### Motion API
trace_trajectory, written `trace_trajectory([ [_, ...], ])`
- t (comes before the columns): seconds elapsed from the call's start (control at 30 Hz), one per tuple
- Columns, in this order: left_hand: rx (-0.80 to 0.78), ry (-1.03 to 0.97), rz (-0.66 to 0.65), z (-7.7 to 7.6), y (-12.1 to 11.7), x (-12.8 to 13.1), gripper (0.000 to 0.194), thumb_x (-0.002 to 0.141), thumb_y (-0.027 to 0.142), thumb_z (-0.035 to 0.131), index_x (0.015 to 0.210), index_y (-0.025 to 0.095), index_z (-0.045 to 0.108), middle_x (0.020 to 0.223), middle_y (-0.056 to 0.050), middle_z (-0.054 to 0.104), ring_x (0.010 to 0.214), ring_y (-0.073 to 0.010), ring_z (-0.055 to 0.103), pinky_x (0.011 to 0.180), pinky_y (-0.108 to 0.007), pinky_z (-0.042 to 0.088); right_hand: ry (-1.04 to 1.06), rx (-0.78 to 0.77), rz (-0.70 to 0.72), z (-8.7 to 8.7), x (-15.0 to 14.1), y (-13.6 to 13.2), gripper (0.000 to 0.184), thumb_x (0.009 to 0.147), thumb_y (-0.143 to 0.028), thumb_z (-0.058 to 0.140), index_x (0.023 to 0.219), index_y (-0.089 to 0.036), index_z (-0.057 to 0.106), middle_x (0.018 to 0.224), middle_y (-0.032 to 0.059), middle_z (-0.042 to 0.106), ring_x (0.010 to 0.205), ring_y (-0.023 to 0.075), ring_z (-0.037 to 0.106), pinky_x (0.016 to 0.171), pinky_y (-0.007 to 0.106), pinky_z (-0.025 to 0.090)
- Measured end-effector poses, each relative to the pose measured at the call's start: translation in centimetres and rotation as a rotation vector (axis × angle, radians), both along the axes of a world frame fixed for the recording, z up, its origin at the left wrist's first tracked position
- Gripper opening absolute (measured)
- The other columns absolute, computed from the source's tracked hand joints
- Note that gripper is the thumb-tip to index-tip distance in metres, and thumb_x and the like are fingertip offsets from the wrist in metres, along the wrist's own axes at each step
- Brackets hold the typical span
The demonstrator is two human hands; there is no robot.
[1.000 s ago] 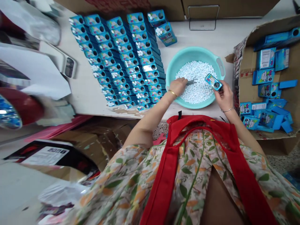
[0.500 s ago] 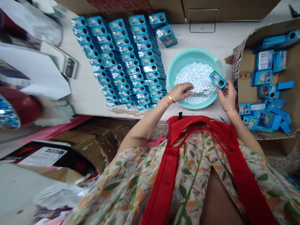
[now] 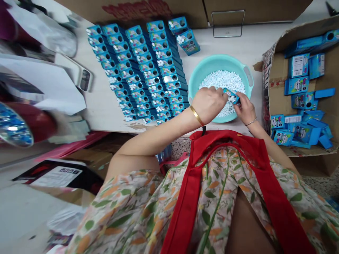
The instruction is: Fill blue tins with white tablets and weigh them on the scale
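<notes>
A: Your right hand (image 3: 246, 108) pinches the blue tin (image 3: 231, 94) by its right end.
B: Your left hand (image 3: 209, 104) curls at the other; whether it grips anything, I can't tell.
A: Beneath, a turquoise basin (image 3: 195, 76) holds white pellets (image 3: 225, 79).
B: Farther right, a cardboard box (image 3: 279, 70) holds blue cartons (image 3: 302, 101), some reading "CARAMELO".

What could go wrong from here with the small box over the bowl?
Loose white pellets lie on the small blue box in the right hand, so a tilt might spill them, perhaps into the bowl below. The left hand is close to that box and could bump it. The left forearm passes near the closest end of the standing boxes, so a sideways swing might topple some.
</notes>
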State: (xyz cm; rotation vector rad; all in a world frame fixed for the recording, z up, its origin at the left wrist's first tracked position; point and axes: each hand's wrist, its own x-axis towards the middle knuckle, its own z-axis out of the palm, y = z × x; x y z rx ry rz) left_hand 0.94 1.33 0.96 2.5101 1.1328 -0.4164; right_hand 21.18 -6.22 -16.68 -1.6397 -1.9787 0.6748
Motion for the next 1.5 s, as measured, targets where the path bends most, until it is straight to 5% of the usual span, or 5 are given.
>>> trace_trajectory([
  [0.3,0.026,0.058,0.149,-12.7,2.7,-6.7,0.024,0.101,0.021,0.05,0.12,0.014,0.063,0.115,-0.016,0.068,0.107,-0.0288,0.064,0.085,-0.037,0.049,0.067,-0.015,-0.165,0.3,2.1,-0.2,0.05,0.1,-0.043,0.052,0.144,-0.018,0.05,0.136,0.018,0.064,0.116,0.0302,0.069,0.092,0.045,0.064],
  [0.63,-0.375,-0.337,0.222,-22.2,-1.7,0.1,0.033,0.099,0.022,0.052,0.13,0.015,0.061,0.13,-0.013,0.069,0.117,-0.0252,0.065,0.097,-0.034,0.048,0.17,-0.022,-0.296,1.0,3.0,0.6,0.056,0.099,-0.059,0.054,0.142,-0.022,0.051,0.12,0.0116,0.069,0.086,0.0207,0.073,0.068,0.035,0.065],
  [0.97,-0.245,-0.503,0.124,-12.0,0.5,-7.1,0.037,0.099,0.041,0.053,0.121,0.013,0.064,0.111,-0.011,0.071,0.097,-0.0211,0.067,0.087,-0.03,0.049,0.065,0.023,-0.188,0.5,2.8,0.8,0.049,0.099,-0.044,0.054,0.141,-0.018,0.053,0.131,0.017,0.067,0.109,0.0284,0.072,0.088,0.042,0.065],
  [1.23,-0.063,-0.06,0.02,-2.2,1.4,-2.6,0.029,0.1,0.026,0.05,0.12,0.015,0.067,0.112,-0.014,0.071,0.101,-0.0281,0.069,0.085,-0.038,0.051,0.022,-0.03,-0.016,0.3,0.0,0.6,0.05,0.095,-0.026,0.049,0.144,-0.018,0.051,0.147,0.0165,0.06,0.138,0.0314,0.058,0.11,0.05,0.056],
  [1.5,0.077,-0.052,-0.027,-1.1,0.8,-1.5,0.031,0.105,0.021,0.039,0.109,0.016,0.069,0.098,-0.014,0.07,0.092,-0.0272,0.07,0.077,-0.036,0.051,0.098,-0.107,-0.112,0.1,-1.0,-0.6,0.051,0.091,-0.021,0.053,0.142,-0.016,0.055,0.145,0.0183,0.063,0.133,0.0305,0.063,0.11,0.05,0.056],
])
